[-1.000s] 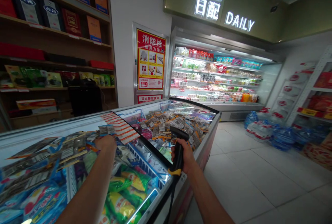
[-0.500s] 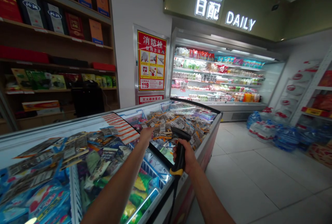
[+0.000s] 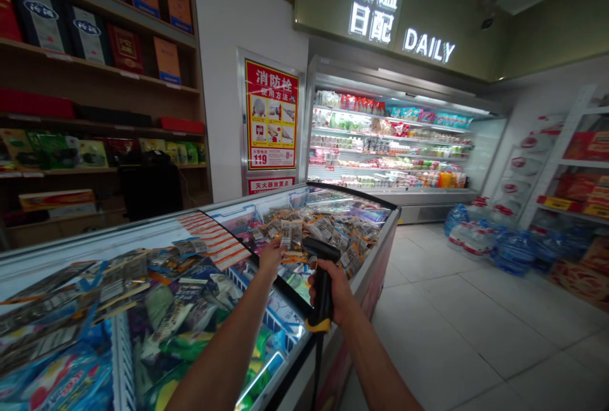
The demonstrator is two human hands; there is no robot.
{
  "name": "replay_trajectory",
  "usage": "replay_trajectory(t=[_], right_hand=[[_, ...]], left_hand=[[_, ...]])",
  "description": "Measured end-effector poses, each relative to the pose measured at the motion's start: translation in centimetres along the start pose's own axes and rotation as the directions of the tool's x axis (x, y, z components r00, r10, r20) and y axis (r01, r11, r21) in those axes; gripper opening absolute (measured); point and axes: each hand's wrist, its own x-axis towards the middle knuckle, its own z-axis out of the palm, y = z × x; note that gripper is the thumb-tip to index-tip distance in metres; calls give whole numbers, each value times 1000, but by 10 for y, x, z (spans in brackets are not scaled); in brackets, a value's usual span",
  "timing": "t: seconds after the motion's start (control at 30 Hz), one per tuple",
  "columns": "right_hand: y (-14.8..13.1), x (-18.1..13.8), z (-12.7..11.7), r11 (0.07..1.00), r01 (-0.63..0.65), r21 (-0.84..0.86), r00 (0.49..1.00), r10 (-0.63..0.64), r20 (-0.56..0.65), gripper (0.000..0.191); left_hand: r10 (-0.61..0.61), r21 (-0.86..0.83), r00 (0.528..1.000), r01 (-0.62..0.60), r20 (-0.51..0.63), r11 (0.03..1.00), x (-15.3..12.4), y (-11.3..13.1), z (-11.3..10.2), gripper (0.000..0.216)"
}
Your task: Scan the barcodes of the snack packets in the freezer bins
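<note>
My right hand (image 3: pixel 335 290) is wrapped around the grip of a black and yellow barcode scanner (image 3: pixel 323 293), whose head points left over the chest freezer (image 3: pixel 384 233). A cable hangs from the bottom of its handle. My left hand (image 3: pixel 270 257) reaches over the freezer, its fingers closed at the edge of a small snack packet (image 3: pixel 291 233) with a pale printed label. The fingertips are small and partly hidden. Around that packet lies a heap of similar brown and orange packets (image 3: pixel 328 227) on the freezer's glass top.
More packets (image 3: pixel 128 274) lie on the glass at left, above bagged frozen goods in blue baskets (image 3: pixel 121 354). An orange-striped sheet (image 3: pixel 216 240) lies between the piles. Bottled water (image 3: pixel 514 249) stands on the floor at right; a lit refrigerated display (image 3: pixel 390 193) is behind.
The view has turned slightly right. My left hand has come a little lower, and the packet by its fingers stands out more clearly. The scanner stays in my right hand.
</note>
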Motion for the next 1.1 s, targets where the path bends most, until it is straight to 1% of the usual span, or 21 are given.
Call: replay_trajectory(t=[0.13, 0.37, 0.63, 0.83, 0.97, 1.1], right_hand=[[1, 3, 6, 1000, 3, -7, 1000, -3, -7, 26], [-1, 2, 13, 1000, -4, -4, 999, 4, 32, 23], [3, 4, 13, 1000, 4, -9, 999, -4, 33, 23], [0, 0, 14, 999, -7, -53, 998, 10, 60, 26], [1, 1, 16, 993, 30, -110, 999, -26, 36, 27], [1, 4, 18, 993, 55, -108, 998, -54, 18, 28]], left_hand=[[-42, -57, 996, 37, -74, 998, -2, 1, -6, 23], [-37, -58, 996, 32, -81, 998, -4, -1, -8, 26], [-24, -154, 997, 13, -73, 988, -5, 0, -9, 22], [-8, -158, 994, -10, -110, 987, -4, -3, -9, 24], [1, -191, 991, -26, -133, 981, -4, -3, -9, 28], [26, -184, 987, -56, -161, 981, -2, -2, -11, 30]])
